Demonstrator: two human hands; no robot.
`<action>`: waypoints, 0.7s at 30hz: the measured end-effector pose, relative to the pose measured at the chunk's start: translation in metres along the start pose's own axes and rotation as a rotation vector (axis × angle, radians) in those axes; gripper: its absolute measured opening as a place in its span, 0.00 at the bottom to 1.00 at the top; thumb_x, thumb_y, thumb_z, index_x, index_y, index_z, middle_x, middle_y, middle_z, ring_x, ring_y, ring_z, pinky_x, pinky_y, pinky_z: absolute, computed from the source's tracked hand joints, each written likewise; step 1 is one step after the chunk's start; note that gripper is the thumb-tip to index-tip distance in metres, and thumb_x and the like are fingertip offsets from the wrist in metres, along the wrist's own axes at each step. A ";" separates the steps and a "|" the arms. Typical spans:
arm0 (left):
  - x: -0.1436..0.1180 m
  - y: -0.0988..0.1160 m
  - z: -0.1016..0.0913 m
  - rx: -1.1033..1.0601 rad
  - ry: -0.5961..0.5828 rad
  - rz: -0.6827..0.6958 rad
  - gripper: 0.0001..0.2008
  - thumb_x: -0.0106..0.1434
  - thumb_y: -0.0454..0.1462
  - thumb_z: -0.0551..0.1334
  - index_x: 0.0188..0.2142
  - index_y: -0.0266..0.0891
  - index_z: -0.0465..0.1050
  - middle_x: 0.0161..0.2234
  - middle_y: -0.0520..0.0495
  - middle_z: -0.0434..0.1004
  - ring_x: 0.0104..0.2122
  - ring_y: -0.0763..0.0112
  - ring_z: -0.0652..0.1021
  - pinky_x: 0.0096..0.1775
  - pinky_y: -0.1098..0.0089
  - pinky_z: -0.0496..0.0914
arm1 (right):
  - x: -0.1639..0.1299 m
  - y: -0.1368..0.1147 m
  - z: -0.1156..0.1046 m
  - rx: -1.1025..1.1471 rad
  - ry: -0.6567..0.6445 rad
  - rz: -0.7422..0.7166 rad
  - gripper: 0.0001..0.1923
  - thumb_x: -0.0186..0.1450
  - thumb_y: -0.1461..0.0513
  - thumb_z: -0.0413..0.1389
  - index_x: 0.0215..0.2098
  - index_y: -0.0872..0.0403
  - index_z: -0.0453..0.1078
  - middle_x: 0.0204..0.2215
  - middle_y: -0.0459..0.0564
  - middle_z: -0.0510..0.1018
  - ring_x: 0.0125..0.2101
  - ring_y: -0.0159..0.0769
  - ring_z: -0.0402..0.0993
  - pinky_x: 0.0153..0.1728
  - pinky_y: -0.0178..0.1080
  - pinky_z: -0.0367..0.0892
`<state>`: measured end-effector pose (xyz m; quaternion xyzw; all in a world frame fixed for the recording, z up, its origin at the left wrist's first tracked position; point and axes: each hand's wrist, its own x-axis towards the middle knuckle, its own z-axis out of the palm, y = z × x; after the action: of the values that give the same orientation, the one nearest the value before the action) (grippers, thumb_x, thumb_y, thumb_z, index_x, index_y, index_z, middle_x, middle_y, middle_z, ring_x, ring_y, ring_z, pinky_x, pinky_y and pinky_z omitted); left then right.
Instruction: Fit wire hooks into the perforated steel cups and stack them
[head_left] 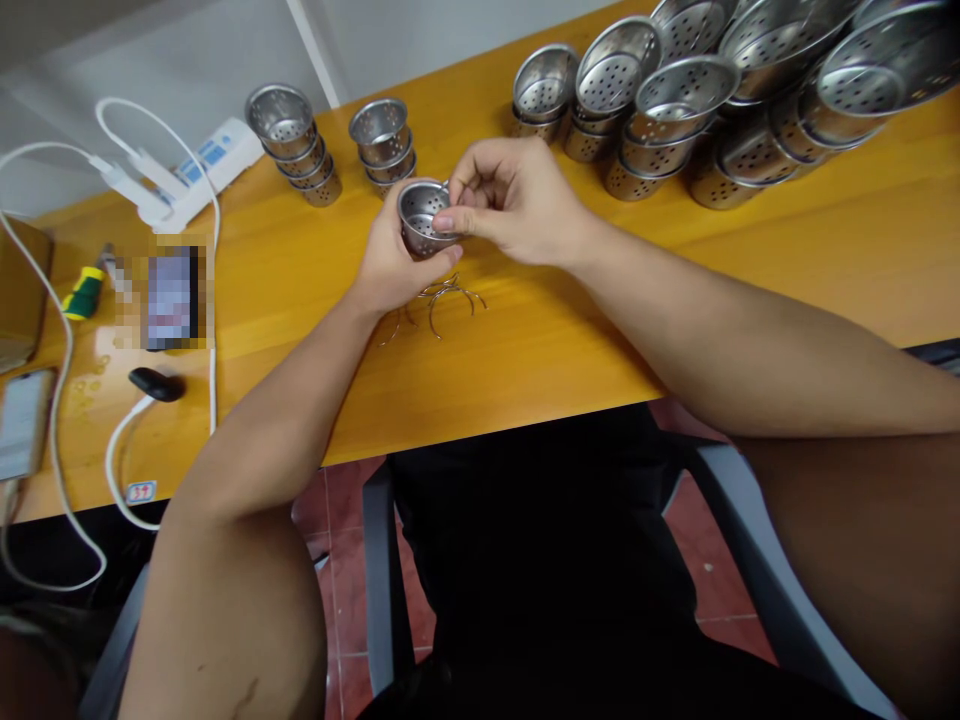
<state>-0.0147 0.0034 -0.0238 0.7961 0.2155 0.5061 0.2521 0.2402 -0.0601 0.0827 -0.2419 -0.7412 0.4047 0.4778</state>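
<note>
Clamps a perforated cup (420,205) in the fingers of the left hand (388,258) with the right hand (525,205) at the rim — cannot tell whether pinching anything — just beyond curved wires (450,289) and near 2 cup stacks (385,142).

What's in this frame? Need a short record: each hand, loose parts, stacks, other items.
left hand: holds a perforated metal cup, mouth up
right hand: fingers at the cup's rim; whether they grip anything is unclear
loose parts: curved metal wires on the wooden table
stacks: two cup stacks beyond the left hand; more stacked cups beyond the right arm
other items: white power strip, green-yellow screwdriver
</note>
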 end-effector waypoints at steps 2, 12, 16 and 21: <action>0.000 0.003 0.000 -0.012 0.004 0.021 0.55 0.59 0.75 0.82 0.74 0.59 0.68 0.63 0.44 0.85 0.59 0.42 0.86 0.65 0.33 0.85 | -0.001 -0.002 0.001 -0.012 0.014 -0.020 0.38 0.66 0.26 0.84 0.39 0.45 0.80 0.33 0.44 0.79 0.31 0.41 0.68 0.35 0.44 0.72; 0.004 0.012 0.002 0.021 0.056 0.102 0.52 0.61 0.79 0.77 0.73 0.62 0.69 0.62 0.47 0.86 0.55 0.47 0.86 0.60 0.33 0.87 | -0.005 -0.013 0.005 -0.111 0.023 0.073 0.35 0.67 0.29 0.84 0.38 0.41 0.76 0.31 0.45 0.80 0.36 0.50 0.79 0.31 0.47 0.77; 0.003 0.013 0.004 0.074 0.061 0.003 0.48 0.66 0.74 0.78 0.72 0.55 0.71 0.61 0.43 0.86 0.57 0.45 0.88 0.64 0.36 0.86 | -0.006 -0.014 0.006 -0.115 0.027 0.053 0.34 0.68 0.29 0.83 0.39 0.41 0.77 0.32 0.45 0.81 0.34 0.49 0.77 0.29 0.47 0.74; 0.003 0.012 0.007 0.048 0.103 0.011 0.51 0.63 0.76 0.80 0.73 0.59 0.68 0.62 0.45 0.85 0.58 0.45 0.88 0.63 0.38 0.87 | -0.006 -0.013 0.003 -0.177 0.075 -0.042 0.33 0.71 0.29 0.82 0.48 0.41 0.79 0.40 0.45 0.83 0.32 0.42 0.73 0.31 0.45 0.71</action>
<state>-0.0064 -0.0052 -0.0171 0.7759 0.2361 0.5426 0.2188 0.2406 -0.0727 0.0900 -0.2825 -0.7607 0.3180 0.4902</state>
